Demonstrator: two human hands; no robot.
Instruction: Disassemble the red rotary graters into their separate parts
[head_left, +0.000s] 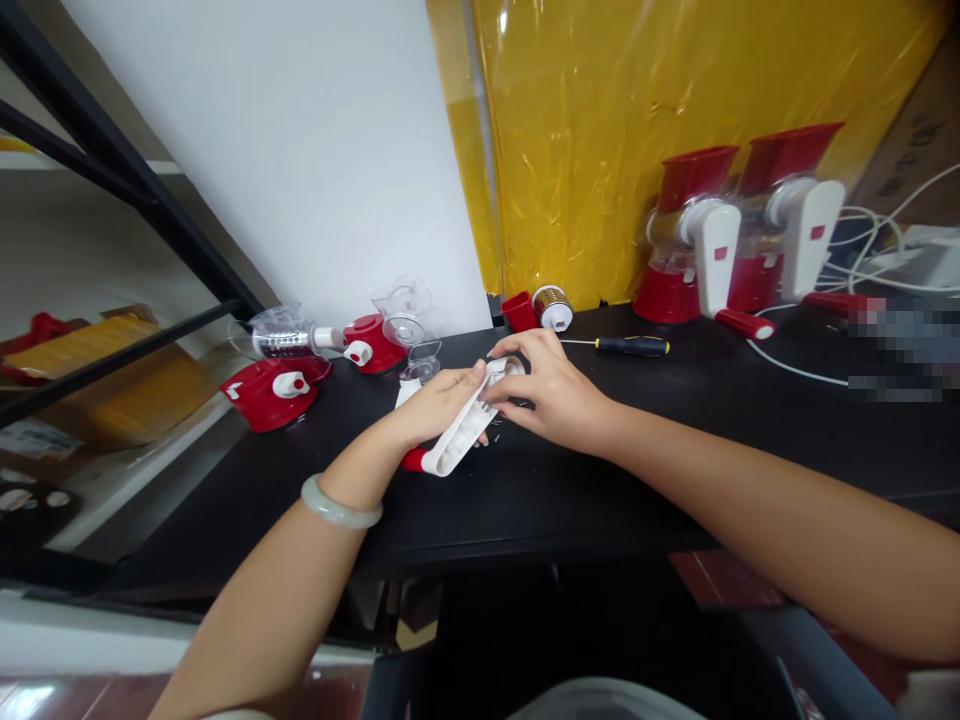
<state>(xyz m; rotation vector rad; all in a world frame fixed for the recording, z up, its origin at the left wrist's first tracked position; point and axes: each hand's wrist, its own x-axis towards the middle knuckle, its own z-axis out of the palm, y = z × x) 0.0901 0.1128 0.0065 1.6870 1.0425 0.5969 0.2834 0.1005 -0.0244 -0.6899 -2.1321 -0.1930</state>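
Observation:
My left hand (444, 402) is wrapped round a white crank handle (459, 440), which lies tilted with its hollow side facing up and a red grip at its lower end. The fingers of my right hand (547, 388) reach into the hollow near the upper end, bent and close together; whatever they pinch is too small to make out. Small screws (496, 437) lie on the black table just beyond the handle. A clear plastic part (421, 366) stands behind my left hand.
Red bases (266, 398) with clear parts stand at the left. A screwdriver (634, 346), a red pusher (519, 311) and a grater drum (553, 308) lie behind my right hand. Two assembled red-and-white graters (667, 290) and white cables (870, 235) are at the right. The black table's (525, 510) front edge is near.

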